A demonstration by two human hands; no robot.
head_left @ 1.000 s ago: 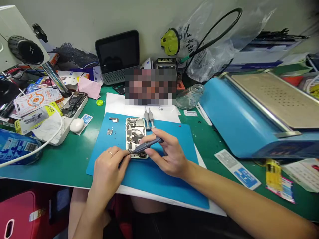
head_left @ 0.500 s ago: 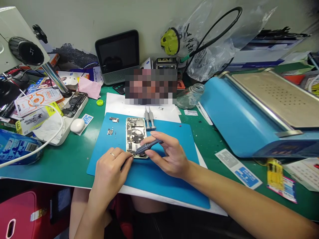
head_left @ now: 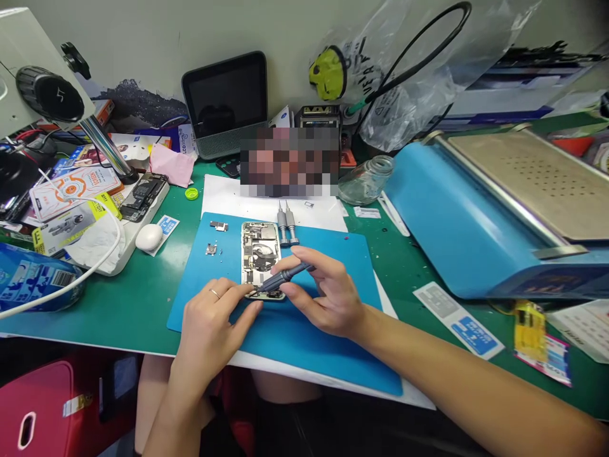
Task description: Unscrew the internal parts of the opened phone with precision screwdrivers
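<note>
The fingers of the right hand grip a dark screwdriver, slanted with its tip down toward the 8 o'clock direction, at the near left corner of an opened phone. The left hand reaches to that same corner, forefinger near the tip and thumb apart from it; whether its fingertips hold anything small, I cannot tell. The phone lies on a blue mat, well inside the mat's edges. Taking the phone as the clock's centre, with 12 toward the wall, two upright grey screwdrivers are just beside it at 1 o'clock, and small loose parts sit toward 10. Bare mat runs between the hands to the near edge at 6, and another stretch shows beyond the right hand at 3. White paper extends past the mat's far edge at 12. On the green table, a white mouse sits at 9, a glass jar at 2, and a blue machine crowds the 3 o'clock side.
</note>
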